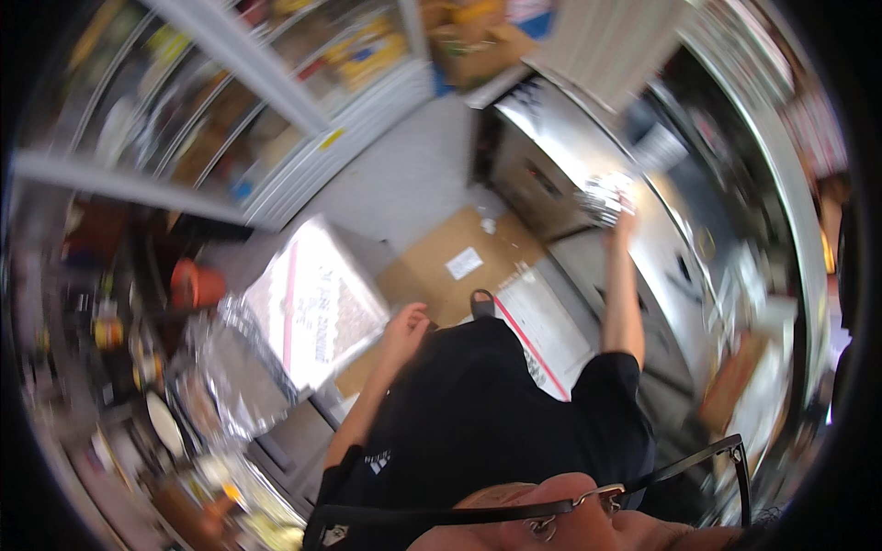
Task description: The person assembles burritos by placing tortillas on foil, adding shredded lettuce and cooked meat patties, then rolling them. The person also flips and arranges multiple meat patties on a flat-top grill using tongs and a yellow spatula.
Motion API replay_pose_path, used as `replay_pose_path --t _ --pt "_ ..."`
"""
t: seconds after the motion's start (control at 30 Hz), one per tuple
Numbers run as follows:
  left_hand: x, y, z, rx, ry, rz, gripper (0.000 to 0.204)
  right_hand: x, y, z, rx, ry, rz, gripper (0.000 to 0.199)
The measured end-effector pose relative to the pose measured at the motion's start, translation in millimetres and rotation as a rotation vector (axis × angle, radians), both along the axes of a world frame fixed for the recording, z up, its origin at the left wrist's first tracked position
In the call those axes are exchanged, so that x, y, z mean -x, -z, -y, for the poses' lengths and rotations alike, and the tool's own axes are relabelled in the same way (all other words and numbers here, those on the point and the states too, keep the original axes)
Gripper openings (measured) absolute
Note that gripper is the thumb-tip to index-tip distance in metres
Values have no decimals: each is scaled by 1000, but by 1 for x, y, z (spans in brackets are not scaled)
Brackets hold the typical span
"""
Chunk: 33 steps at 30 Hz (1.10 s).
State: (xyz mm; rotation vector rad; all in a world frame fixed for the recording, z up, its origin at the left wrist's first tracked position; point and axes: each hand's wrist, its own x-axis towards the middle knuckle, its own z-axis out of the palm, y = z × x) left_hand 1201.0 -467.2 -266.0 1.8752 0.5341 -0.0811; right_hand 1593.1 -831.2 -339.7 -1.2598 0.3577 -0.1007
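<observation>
Far left: shelves [101,303] crowded with jars and dishes, too blurred to sort. Next to them a crumpled foil sheet [230,367] over a tray, and beside that a flat clear bag [317,298] of grainy stuff with a pink stripe, lying on a counter edge.

Your left hand [404,326] hangs just right of the bag, fingers loosely curled. It looks empty, near the bag but not clearly touching it.

Centre: flattened cardboard [459,262] on the floor, your shoe [482,303] on it, and a second flat bag [542,335] just right.

Your right hand [623,220] is stretched out to the steel counter [560,138], at a crumpled shiny wad [602,197], likely foil or wrap. Motion blur is heavy there, so I can't tell whether your fingers are closed on it or only touching.

Handling, as a guess: the wad is light, soft, crushes easily and won't slip much. Pinch a bunched fold rather than a loose edge, which could tear. The bag looks heavier and floppy, so support it from underneath.
</observation>
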Motion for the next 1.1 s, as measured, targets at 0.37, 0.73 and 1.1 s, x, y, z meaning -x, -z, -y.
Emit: replay_pose_path --t 0.37,0.73,1.1 --pt "143 67 28 -228 -648 -552 32 -131 43 -18 760 -105 0 28" --pt "309 170 146 183 -894 -898 27 -66 -3 -126 1074 -166 243 25" --pt "388 157 73 -207 -854 -485 26 156 -99 -208 965 -175 787 22"
